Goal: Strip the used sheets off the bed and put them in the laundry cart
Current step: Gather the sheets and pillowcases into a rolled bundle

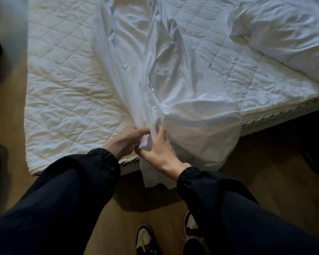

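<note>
The sheet lies gathered into one long rumpled band on the bed. Its long axis runs from the far side straight down to the near edge, where its end spills over the mattress side and hangs toward the floor. Both hands meet at that near end, so the whole length of cloth lies dead ahead, away from the person. The left hand comes in from the left and pinches a fold with its fingertips. The right hand is just beside it, thumb and fingers wrapped round the bunched cloth (it sits slightly nearer the person). On either side the quilted mattress pad shows, and a pillow rests at the far right. A pull straight back along that axis looks like the way to drag the rest clear.
</note>
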Available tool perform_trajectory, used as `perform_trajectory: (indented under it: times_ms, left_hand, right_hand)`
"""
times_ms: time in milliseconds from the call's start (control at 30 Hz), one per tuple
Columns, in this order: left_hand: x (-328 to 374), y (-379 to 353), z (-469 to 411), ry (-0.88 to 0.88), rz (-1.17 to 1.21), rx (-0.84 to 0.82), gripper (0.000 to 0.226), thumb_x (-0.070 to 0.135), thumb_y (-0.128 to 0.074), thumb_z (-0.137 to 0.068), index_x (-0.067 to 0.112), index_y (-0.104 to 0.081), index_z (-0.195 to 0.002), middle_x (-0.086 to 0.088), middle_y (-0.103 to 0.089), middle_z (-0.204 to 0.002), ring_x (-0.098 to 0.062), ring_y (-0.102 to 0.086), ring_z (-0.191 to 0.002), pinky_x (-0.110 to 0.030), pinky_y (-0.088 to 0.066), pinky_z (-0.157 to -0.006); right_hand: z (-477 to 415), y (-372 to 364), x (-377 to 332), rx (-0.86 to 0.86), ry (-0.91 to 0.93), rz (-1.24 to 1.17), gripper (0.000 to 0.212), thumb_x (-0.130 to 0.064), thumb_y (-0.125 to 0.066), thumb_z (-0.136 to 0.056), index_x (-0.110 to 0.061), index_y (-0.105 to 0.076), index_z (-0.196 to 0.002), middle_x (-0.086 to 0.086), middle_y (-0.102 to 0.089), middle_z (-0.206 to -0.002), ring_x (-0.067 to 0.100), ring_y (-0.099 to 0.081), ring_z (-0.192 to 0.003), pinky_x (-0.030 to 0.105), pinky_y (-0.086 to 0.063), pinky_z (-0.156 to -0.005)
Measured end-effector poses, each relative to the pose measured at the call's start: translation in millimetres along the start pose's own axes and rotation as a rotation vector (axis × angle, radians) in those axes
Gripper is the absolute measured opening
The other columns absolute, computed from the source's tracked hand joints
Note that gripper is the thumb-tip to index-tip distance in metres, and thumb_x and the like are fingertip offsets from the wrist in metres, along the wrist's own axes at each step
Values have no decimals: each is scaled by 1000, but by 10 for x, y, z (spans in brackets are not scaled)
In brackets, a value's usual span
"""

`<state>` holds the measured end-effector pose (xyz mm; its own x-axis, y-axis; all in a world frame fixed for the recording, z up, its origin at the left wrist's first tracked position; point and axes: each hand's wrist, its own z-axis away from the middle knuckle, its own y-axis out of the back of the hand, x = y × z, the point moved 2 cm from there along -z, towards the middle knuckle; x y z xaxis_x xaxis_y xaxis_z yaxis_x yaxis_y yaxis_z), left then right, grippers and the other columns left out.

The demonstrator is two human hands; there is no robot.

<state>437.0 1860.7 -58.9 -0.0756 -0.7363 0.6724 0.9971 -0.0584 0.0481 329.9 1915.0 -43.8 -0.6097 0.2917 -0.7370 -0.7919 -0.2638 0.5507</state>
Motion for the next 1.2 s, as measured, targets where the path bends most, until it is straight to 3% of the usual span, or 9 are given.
perform_trajectory:
  times_ms: [67, 200, 433, 633, 767, 833, 933, 1033, 1200]
  left_hand:
    - [-7, 7, 42, -42, 3, -22, 15, 7, -65, -85, 7, -66, -100, -4, -68, -78, -12, -63, -59, -21, -47, -54]
    - [-54, 227, 100, -121, 84, 34, 25, 3, -64, -83, 6, -64, -108, -8, -71, -87, -17, -68, -68, -32, -55, -64]
    - [135, 543, 295, -268, 161, 303, 15, 14, -69, -63, 11, -64, -77, -5, -64, -71, -16, -59, -56, -25, -48, -52]
    - [274, 792, 435, -374, 90, 362, 16, 17, -63, -57, 14, -65, -72, 0, -63, -63, -14, -56, -54, -23, -46, -48]
    - [246, 913, 355, -285, 175, 104, 50, 44, -74, -71, 10, -67, -108, -5, -73, -99, -22, -69, -89, -33, -54, -80]
    - [234, 955, 358, -330, -18, 132, 38, 34, -80, -69, 12, -68, -98, -2, -73, -92, -14, -69, -80, -27, -55, -71]
    - [191, 980, 366, -355, -167, 270, 23, 13, -71, -52, 13, -65, -74, -2, -67, -71, -15, -63, -61, -26, -52, -54]
    - [102, 947, 279, -315, -159, 318, 30, 17, -64, -60, 8, -63, -88, -9, -68, -86, -19, -66, -71, -32, -56, -60]
    - [6, 848, 194, -220, -537, 424, 75, 25, -68, -73, 6, -22, -131, -17, -42, -125, -36, -48, -113, -47, -44, -97]
  right_hand:
    - [-100, -60, 13, 99, -98, -9, 81, -32, -69, -80, -10, -21, -140, 13, -52, -129, 31, -53, -118, 42, -45, -96]
    - [-126, 112, 12, 337, -207, -60, 19, -27, -56, -84, -16, -59, -99, 10, -67, -98, 33, -61, -95, 30, -40, -72]
    - [91, 538, -193, 729, -100, -182, 27, -25, -54, -87, -5, -65, -102, 18, -69, -97, 38, -60, -94, 32, -39, -75]
    - [170, 73, -634, 533, 265, -59, 7, -17, -60, -85, -13, -58, -90, 7, -62, -76, 31, -60, -73, 33, -43, -62]
    - [155, -569, -802, -46, 303, 165, 34, -12, -54, -85, -11, -47, -118, 11, -53, -109, 33, -55, -100, 34, -41, -75]
    - [178, -687, -767, -266, 338, 180, 41, -18, -56, -85, -12, -44, -124, 12, -52, -118, 33, -53, -108, 38, -45, -89]
    - [119, -561, -609, -115, 430, 332, 29, -28, -51, -88, -14, -58, -113, 9, -62, -107, 30, -57, -100, 39, -44, -88]
    - [-124, -271, -397, 286, 348, 480, 36, -25, -56, -85, -18, -60, -120, 8, -57, -121, 28, -51, -112, 37, -34, -95]
    - [-508, 308, -55, 203, -104, 709, 81, -30, -57, -88, -14, -9, -151, 22, -12, -155, 37, -10, -144, 51, -7, -115]
